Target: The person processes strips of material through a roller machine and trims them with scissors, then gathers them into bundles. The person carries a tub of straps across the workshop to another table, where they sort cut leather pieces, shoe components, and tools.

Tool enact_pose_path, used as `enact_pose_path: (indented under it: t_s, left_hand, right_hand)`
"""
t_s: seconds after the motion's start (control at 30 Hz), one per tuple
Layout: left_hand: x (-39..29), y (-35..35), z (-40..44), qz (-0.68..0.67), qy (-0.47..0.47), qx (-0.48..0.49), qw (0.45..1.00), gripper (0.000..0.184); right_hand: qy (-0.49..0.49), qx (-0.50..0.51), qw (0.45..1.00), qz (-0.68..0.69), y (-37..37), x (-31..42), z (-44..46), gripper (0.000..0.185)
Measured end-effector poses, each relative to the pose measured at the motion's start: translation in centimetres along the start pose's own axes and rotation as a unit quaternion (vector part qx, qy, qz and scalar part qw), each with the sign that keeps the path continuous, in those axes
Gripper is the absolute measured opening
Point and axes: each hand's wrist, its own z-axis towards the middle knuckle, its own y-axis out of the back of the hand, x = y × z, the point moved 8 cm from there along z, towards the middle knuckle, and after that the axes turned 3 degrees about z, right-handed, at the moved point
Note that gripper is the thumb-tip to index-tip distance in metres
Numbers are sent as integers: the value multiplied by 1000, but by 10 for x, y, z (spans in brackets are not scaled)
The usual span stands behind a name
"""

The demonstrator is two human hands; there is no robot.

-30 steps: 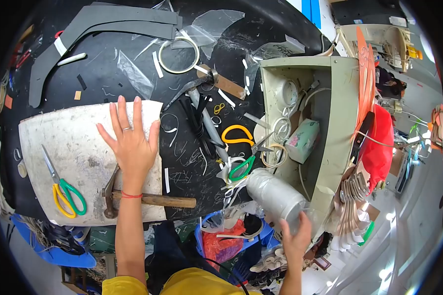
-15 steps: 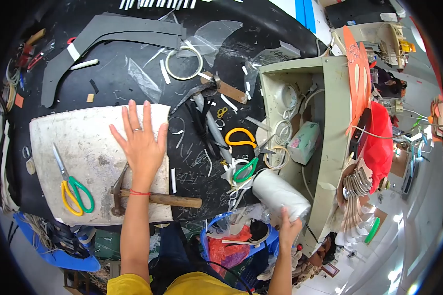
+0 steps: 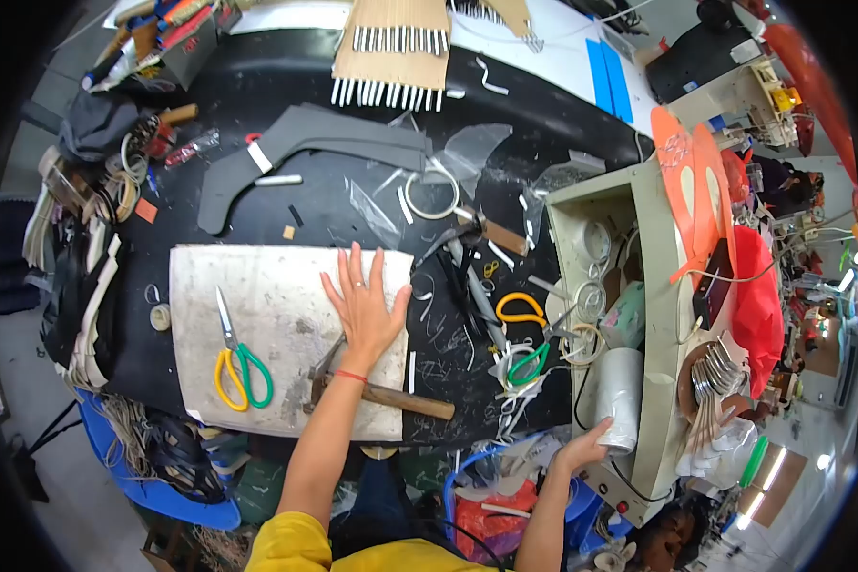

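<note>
My left hand [image 3: 364,319] lies flat with fingers spread on a stained white board [image 3: 286,272]. Under that forearm is a hammer [image 3: 410,400], its head partly hidden and its wooden handle pointing right. To the left of the hand, scissors [image 3: 241,367] with one yellow and one green handle rest on the board. My right hand [image 3: 584,448] grips the lower end of a white roll in clear plastic wrap [image 3: 618,391]. The roll stands nearly upright at the near end of a pale green open box [image 3: 653,315].
Inside the box are tape rolls [image 3: 589,296] and a green packet [image 3: 624,316]. Another pair of scissors [image 3: 534,338] lies beside it. Dark grey cut pieces [image 3: 305,138] and a tape ring [image 3: 432,195] lie farther back. Below the table edge sits a blue bin [image 3: 458,467].
My right hand has brought the roll from the table's front edge into the box's near end, turning it more upright. My left hand stays flat on the board. The camera view has shifted.
</note>
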Motion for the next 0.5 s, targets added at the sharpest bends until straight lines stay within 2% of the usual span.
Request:
enact_pose_path:
  t_s: [0.03, 0.07, 0.17, 0.2, 0.23, 0.27, 0.3, 0.33, 0.37, 0.43, 0.5]
  left_hand:
    - [0, 0, 0, -2, -1, 0, 1000, 64]
    - [-1, 1, 0, -19, -1, 0, 1000, 62]
    - [5, 3, 2, -61, 30, 24, 997, 57]
    - [7, 5, 6, -74, 45, 32, 996, 54]
    - [3, 22, 18, -247, 57, 18, 967, 50]
    - [-8, 55, 32, -414, 70, 8, 908, 46]
    - [-44, 123, 44, -484, 33, 4, 874, 43]
    - [-67, 174, 50, -507, -25, 10, 861, 43]
    - [-85, 216, 52, -502, -97, 18, 859, 43]
    - [-104, 272, 49, -459, -214, 41, 861, 43]
    - [-119, 292, 46, -377, -290, 77, 877, 43]
  right_hand:
    - [19, -31, 999, 40, -8, -2, 3, 55]
    - [-60, -28, 997, 32, -17, -15, 7, 58]
    - [-131, 53, 990, -22, -56, -96, 35, 59]
    - [-116, 102, 988, -26, -65, -105, 37, 61]
    - [-129, 120, 984, -29, -70, -107, 34, 61]
    - [-142, 137, 980, -37, -70, -113, 32, 61]
    - [-155, 153, 975, -51, -65, -120, 32, 62]
    - [-153, 113, 969, -158, -54, -129, 35, 62]
    - [-152, 123, 968, -158, -49, -139, 37, 62]
    - [-147, 151, 967, -145, -50, -146, 40, 62]
    - [-130, 154, 975, -95, -66, -129, 32, 58]
